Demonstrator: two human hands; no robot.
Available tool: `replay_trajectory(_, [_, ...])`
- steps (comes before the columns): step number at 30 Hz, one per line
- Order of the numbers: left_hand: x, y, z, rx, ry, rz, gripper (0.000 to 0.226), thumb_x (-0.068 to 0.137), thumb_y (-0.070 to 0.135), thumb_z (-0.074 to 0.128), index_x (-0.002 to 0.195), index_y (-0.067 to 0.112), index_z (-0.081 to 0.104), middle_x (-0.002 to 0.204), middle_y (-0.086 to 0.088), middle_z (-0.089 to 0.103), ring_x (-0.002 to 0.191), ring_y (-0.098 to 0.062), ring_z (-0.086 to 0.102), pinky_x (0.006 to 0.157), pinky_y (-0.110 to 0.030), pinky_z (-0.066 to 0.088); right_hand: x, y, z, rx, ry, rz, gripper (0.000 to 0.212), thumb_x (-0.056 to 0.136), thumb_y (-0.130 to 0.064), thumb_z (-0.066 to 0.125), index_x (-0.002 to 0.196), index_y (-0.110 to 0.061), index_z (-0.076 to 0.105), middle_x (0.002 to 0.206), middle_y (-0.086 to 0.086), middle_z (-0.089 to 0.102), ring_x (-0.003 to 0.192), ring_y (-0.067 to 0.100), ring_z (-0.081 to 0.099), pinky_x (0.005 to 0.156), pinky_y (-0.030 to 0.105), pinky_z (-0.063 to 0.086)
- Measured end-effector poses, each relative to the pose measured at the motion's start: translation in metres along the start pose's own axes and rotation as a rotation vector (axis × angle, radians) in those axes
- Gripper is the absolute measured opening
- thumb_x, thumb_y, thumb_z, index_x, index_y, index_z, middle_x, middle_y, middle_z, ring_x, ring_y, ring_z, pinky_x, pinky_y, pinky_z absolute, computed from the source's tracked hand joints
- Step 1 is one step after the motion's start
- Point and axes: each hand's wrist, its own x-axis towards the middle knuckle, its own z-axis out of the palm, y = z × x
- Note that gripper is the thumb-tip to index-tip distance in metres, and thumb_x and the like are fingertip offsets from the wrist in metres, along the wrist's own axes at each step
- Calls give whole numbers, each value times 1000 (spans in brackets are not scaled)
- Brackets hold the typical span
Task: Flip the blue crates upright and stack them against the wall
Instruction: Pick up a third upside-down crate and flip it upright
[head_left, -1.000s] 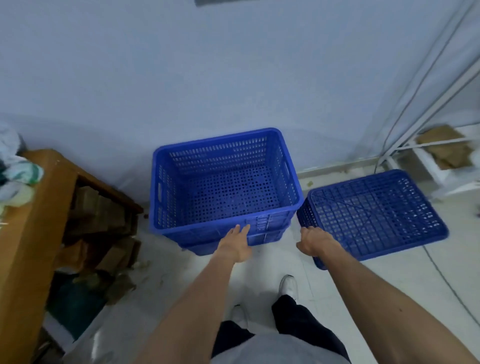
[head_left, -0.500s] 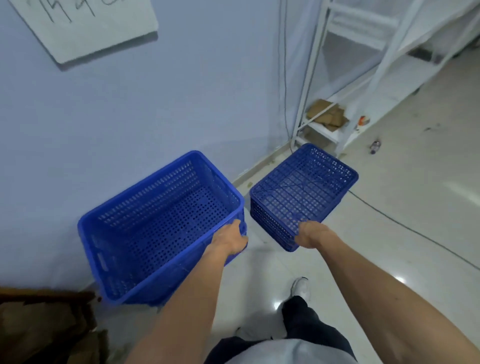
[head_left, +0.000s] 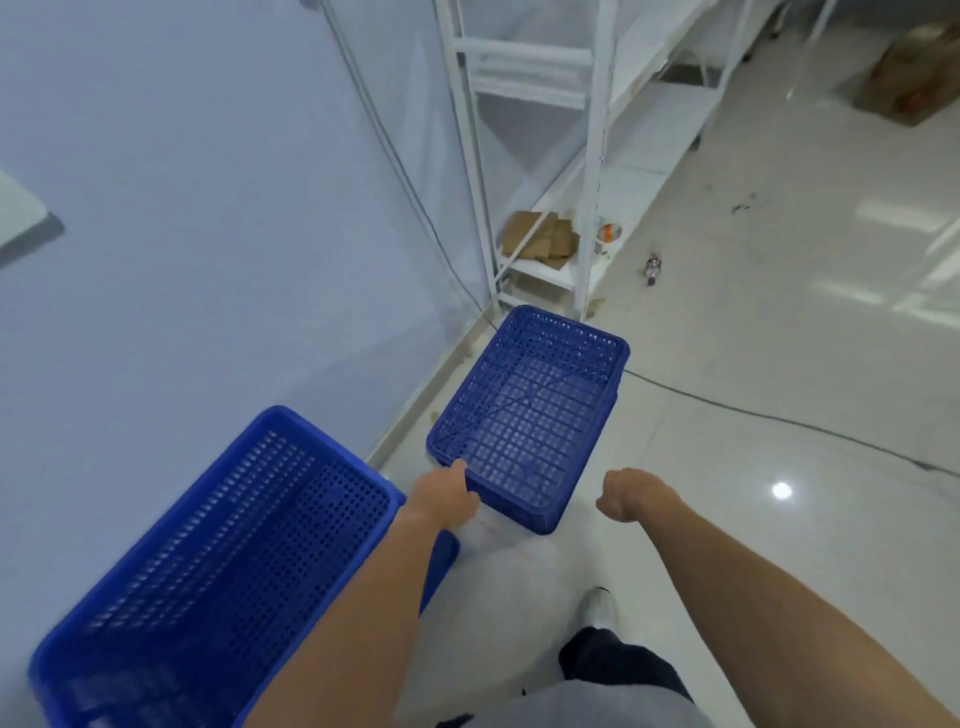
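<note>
Because it is a moulded plastic lattice with nothing in it, the overturned crate (head_left: 530, 415) should be light and stiff, easy to tip over with two hands. Its smooth walls may slip in a loose hold. The best hold is probably the two short ends, fingers hooked under the rim that now faces the floor (head_left: 753, 519), so it can be rolled over and lifted in one go.

It lies bottom-up on the floor close to the wall (head_left: 208, 234), just in front of the white rack (head_left: 587, 156). The upright crate (head_left: 208, 571) stands against the wall to its left, nearer the person.

The left hand (head_left: 444, 499) is at the overturned crate's near left corner, its thumb on the edge. Whether the fingers have closed on anything I cannot tell. The right hand (head_left: 631, 493) hangs just beside the near right corner, apart from it, with its fingers loosely curled and holding nothing.

Half a second ago the left hand rested on the upright crate's rim and the right hand was on the overturned crate's near corner. Now the left has crossed over and the right has come off. The view has swung right, showing more of the rack and the floor.
</note>
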Motion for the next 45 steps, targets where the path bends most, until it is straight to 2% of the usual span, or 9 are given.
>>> replay_trajectory(5, [46, 14, -10, 20, -18, 2, 31, 95, 24, 43, 122, 12, 52, 124, -11, 62, 107, -29, 59, 87, -34, 45, 38, 31, -6, 46, -66, 3, 48, 96, -31, 40, 138, -11, 47, 142, 10, 51, 125, 28, 52, 100, 36, 43])
replay_trajectory(9, [79, 13, -19, 6, -53, 29, 41, 97, 28, 48, 135, 15, 48, 128, -11, 62, 112, -29, 58, 83, -30, 39, 60, 44, -7, 86, -109, 23, 48, 96, -29, 40, 140, -10, 46, 142, 12, 50, 126, 28, 52, 101, 36, 43])
replay_trajectory(13, [124, 6, -26, 14, -86, 41, 37, 95, 26, 47, 131, 16, 48, 108, -7, 65, 89, -21, 54, 75, -30, 38, 89, 46, -2, 157, -148, 74, 48, 97, -29, 40, 140, -9, 45, 143, 12, 50, 126, 28, 51, 103, 34, 43])
replay_trajectory(16, [182, -7, -26, 66, -112, 62, 35, 97, 29, 46, 127, 14, 50, 109, -5, 63, 88, -18, 53, 75, -30, 40, 121, 46, 8, 239, -145, 134, 48, 98, -32, 38, 140, -9, 44, 143, 12, 48, 128, 27, 49, 103, 32, 40])
replay_trajectory(25, [398, -63, 4, 205, -218, 191, 41, 102, 24, 40, 143, 19, 45, 116, -13, 63, 84, -23, 61, 72, -35, 52, 270, 36, 44, 422, -34, 285, 36, 97, -25, 43, 128, -7, 47, 126, 15, 59, 111, 33, 57, 87, 33, 43])
replay_trajectory(31, [507, -112, 45, 435, -174, 154, 43, 104, 26, 38, 143, 8, 39, 136, -21, 49, 116, -38, 54, 98, -49, 46, 384, 21, 84, 492, -11, 331, 35, 98, -23, 42, 130, -8, 45, 119, 16, 62, 102, 32, 60, 79, 35, 45])
replay_trajectory(40, [610, -157, 99, 226, -20, -29, 56, 99, 16, 46, 148, 1, 23, 136, -29, 46, 108, -41, 56, 76, -40, 40, 492, 12, 133, 773, 217, 527, 28, 99, -29, 40, 119, -9, 41, 113, 16, 61, 87, 36, 59, 71, 37, 41])
replay_trajectory(42, [616, -159, 106, 182, 44, -59, 49, 97, 12, 50, 140, -4, 34, 119, -27, 56, 92, -37, 57, 70, -37, 41, 499, 9, 138, 812, 256, 534, 20, 100, -26, 41, 109, -9, 42, 101, 15, 63, 71, 29, 55, 66, 37, 42])
replay_trajectory(45, [622, -157, 105, 155, 104, -110, 9, 90, 8, 59, 94, 0, 57, 71, -8, 52, 58, -21, 47, 55, -31, 40, 503, 6, 139, 896, 273, 593, 15, 98, -16, 44, 107, -5, 42, 98, 14, 60, 70, 25, 52, 65, 35, 40])
